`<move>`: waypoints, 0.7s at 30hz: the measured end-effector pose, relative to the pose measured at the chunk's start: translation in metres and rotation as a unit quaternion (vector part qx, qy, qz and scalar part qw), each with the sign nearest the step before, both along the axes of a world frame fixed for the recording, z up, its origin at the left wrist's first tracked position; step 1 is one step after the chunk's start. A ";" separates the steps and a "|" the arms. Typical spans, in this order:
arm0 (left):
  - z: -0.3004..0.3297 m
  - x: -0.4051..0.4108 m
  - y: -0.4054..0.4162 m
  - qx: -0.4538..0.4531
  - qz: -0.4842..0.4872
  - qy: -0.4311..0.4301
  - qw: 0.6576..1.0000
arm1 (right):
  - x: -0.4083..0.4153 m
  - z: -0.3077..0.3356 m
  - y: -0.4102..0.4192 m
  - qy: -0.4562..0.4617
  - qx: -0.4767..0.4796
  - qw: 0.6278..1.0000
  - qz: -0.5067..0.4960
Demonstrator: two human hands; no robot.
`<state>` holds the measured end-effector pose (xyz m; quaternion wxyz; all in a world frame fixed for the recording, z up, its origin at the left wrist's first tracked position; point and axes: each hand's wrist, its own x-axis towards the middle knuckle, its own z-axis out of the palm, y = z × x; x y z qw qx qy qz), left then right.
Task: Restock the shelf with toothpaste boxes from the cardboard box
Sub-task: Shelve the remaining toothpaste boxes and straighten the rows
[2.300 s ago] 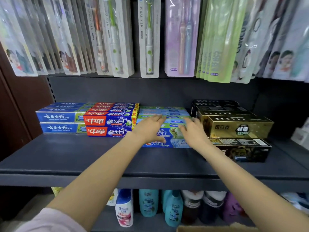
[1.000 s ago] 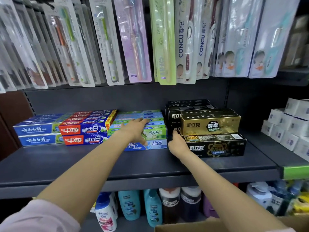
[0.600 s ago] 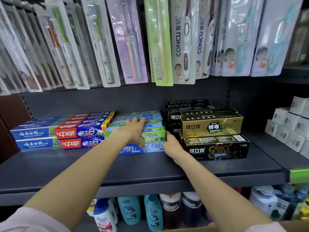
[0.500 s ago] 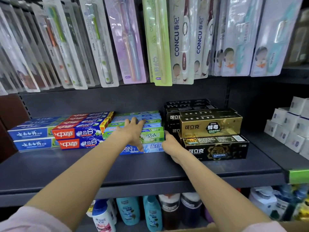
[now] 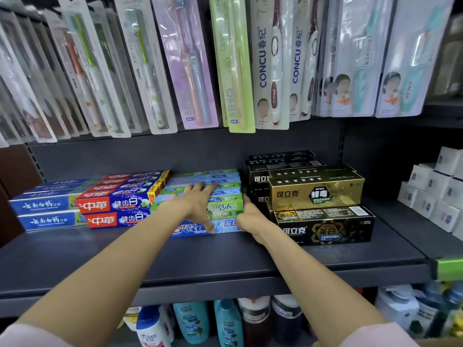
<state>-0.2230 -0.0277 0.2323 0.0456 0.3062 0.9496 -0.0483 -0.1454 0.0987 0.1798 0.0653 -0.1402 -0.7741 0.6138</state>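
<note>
My left hand (image 5: 194, 204) lies spread over the stack of green and blue toothpaste boxes (image 5: 220, 209) in the middle of the dark grey shelf (image 5: 225, 261). The fingers are straight and fanned wide across the top boxes, and the thumb reaches down the front to the Crest box (image 5: 198, 229) at the bottom of the stack; nothing is gripped.

My right hand (image 5: 250, 221) stands on edge at the right end of that same stack, in the gap between it and the black Kelike box (image 5: 325, 227). Its palm presses flat against the box ends, the fingers straight and close together, pointing back into the shelf. It holds nothing either.

Just left of my stack sit the red and blue Zhonghua boxes (image 5: 117, 204), touching it, and beyond them the blue Yunnan Baiyao boxes (image 5: 42, 204). To the right, a gold box (image 5: 315, 194) rests on the black one, with more black boxes behind. Toothbrush packs (image 5: 273, 61) hang in a row above. White boxes (image 5: 436, 191) are stacked at the far right. Shampoo bottles (image 5: 190, 321) stand on the level below. A corner of the cardboard box (image 5: 438, 343) shows at the bottom right edge, by my pink sleeve (image 5: 375, 336).
</note>
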 end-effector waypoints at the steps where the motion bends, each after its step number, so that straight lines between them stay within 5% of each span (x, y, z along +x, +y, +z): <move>1: 0.001 -0.001 -0.001 0.006 -0.001 -0.013 1.000 | 0.001 0.001 0.000 0.003 -0.001 1.000 0.003; 21: -0.001 -0.013 -0.019 0.050 -0.019 -0.011 0.999 | -0.002 0.020 0.002 0.061 -0.110 0.992 0.009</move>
